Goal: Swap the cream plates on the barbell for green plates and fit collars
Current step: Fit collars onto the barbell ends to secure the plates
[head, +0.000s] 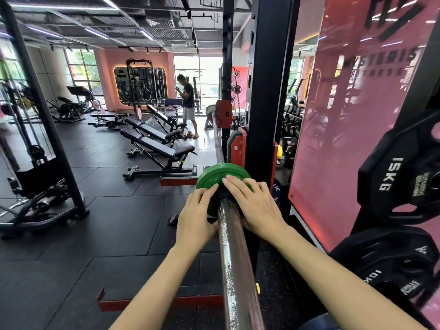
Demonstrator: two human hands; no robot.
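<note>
**Kid:** Where is the green plate (217,176)?

**Helper:** It is on the near end of the barbell (234,258), the shiny metal bar that runs away from the camera. The plate sits just in front of the tall black rack post (269,91).

**Kid:** What are the hands doing?

**Helper:** The left hand (194,216) is on the left side of the bar. Its fingers are straight and press flat on the plate. The right hand (253,204) is on the right side. Its fingers lie flat too, over the plate and a dark collar (223,195) around the bar. Neither hand curls around anything.

**Kid:** Is the collar tight?

**Helper:** I cannot tell. The hands hide most of it.

**Kid:** What else is there?

**Helper:** Black plates (400,184) hang at the right, one marked 15KG. Benches (154,148) stand on the dark floor at the left. A person (188,103) stands far back by the window.
</note>
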